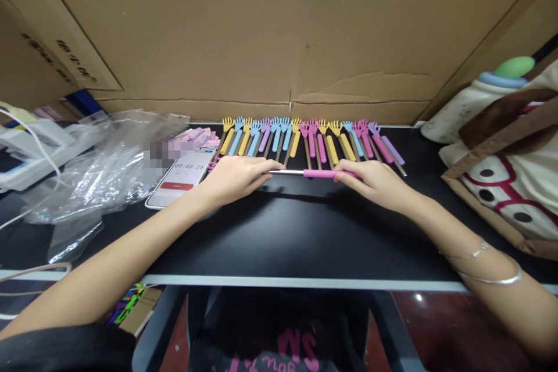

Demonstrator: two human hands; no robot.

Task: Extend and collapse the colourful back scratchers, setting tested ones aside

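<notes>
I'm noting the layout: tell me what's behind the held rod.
Behind the rod lies a row of coloured claw-ended sticks; the left hand hides some lower ends.

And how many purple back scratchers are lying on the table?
2. The first purple back scratcher lies in the left half, among blue and yellow ones; the second purple back scratcher lies last on the right. I see no others, though one could be hidden.

One head-worn camera faces forward and down, close above the flat black tabletop (279, 238), toward an upright brown cardboard panel (270, 29).
</notes>
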